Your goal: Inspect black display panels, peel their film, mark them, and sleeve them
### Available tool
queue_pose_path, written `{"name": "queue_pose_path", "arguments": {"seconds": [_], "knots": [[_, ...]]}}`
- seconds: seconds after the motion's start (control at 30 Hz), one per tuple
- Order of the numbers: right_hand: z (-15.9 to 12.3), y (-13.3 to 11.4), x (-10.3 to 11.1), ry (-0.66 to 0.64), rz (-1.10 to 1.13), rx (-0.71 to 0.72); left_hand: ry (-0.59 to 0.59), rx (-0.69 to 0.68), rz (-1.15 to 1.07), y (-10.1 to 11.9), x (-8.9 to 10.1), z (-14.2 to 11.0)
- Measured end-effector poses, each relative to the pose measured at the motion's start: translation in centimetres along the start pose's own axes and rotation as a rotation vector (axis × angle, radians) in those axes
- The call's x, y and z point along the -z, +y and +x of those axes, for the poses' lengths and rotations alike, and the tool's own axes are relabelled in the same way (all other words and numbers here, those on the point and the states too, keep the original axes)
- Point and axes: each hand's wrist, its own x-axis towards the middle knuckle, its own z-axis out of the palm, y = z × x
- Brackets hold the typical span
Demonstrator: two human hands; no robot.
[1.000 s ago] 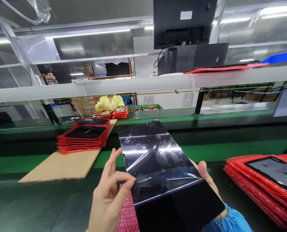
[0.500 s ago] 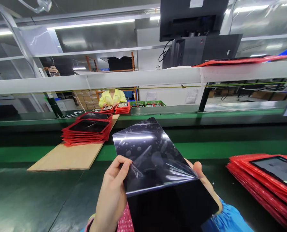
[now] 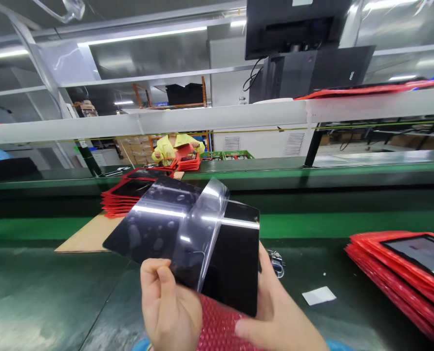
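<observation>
Head cam: my left hand (image 3: 171,309) pinches the clear protective film (image 3: 198,234), mostly peeled off the glossy black rectangular panel (image 3: 235,263), only the bottom edge left, while my right hand (image 3: 278,317) grips underneath.

— What colours are shown at the bench?
— A glossy black panel (image 3: 235,263) is seen under a clear, grey-sheened film (image 3: 173,229), above a red bubble-patterned wrap (image 3: 217,326).
— And around it?
— Dark green is worn by the conveyor belt (image 3: 48,297); red trays (image 3: 403,273) are stacked on it, a tan board (image 3: 88,236) and a white slip (image 3: 319,295) are laid flat.
</observation>
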Motion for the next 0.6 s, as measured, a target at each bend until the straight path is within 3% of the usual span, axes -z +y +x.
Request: {"name": "queue_pose_path", "arguments": {"seconds": [0.13,0.2,0.33,0.5,0.6], "knots": [[-0.6,0.6,-0.5,0.089,-0.184,0.019,0.049,-0.104,-0.011,0.6,-0.4,-0.5],[-0.9,0.4,-0.7,0.073,-0.166,0.007,0.038,-0.117,-0.012,0.9,-0.5,-0.3],[-1.0,0.1,-1.0,-0.072,-0.007,-0.022,-0.013,-0.021,-0.009,1.3,-0.4,0.5],[-0.7,0.4,-0.5,-0.31,0.083,-0.035,0.016,0.037,-0.024,1.9,-0.7,1.0],[-1.0,0.5,0.1,-0.322,0.032,-0.12,0.009,0.12,-0.071,2.3,-1.0,1.3]]}}
